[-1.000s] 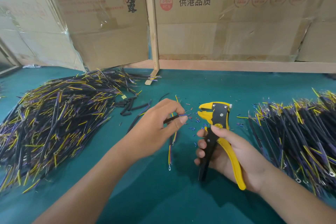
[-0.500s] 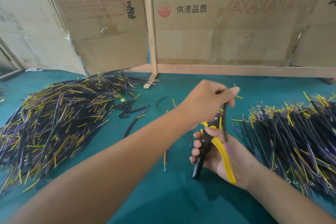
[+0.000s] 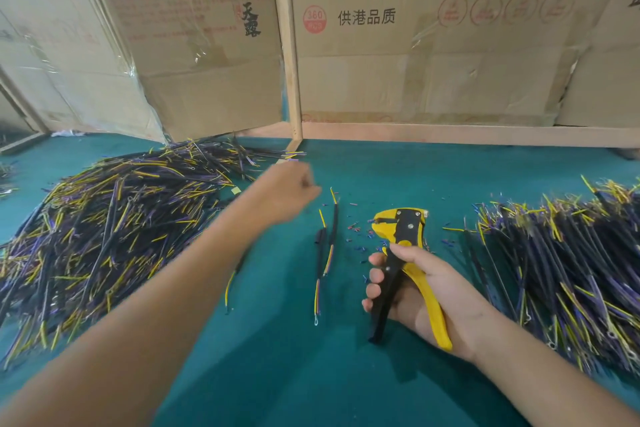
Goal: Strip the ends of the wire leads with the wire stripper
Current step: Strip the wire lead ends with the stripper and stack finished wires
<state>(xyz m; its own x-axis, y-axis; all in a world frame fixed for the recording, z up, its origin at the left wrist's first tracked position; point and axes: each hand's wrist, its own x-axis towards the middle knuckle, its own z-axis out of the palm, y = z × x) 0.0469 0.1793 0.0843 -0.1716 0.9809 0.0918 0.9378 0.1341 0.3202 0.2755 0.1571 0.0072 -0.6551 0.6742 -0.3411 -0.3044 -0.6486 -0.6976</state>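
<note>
Stripper (image 3: 401,246) (yellow, black) in right hand (image 3: 420,291)

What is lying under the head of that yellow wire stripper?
Under the wire stripper lie small blue and red insulation scraps scattered on the green table. Anything directly beneath its head, or under the right hand, is covered.

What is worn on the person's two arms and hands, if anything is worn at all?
Nothing visible is worn. The left hand and right hand are bare, without gloves; no ring, watch or bracelet shows. Both forearms are bare to the picture's edge, with no sleeve in view. The left hand is motion-blurred, so small details there cannot be told.
</note>
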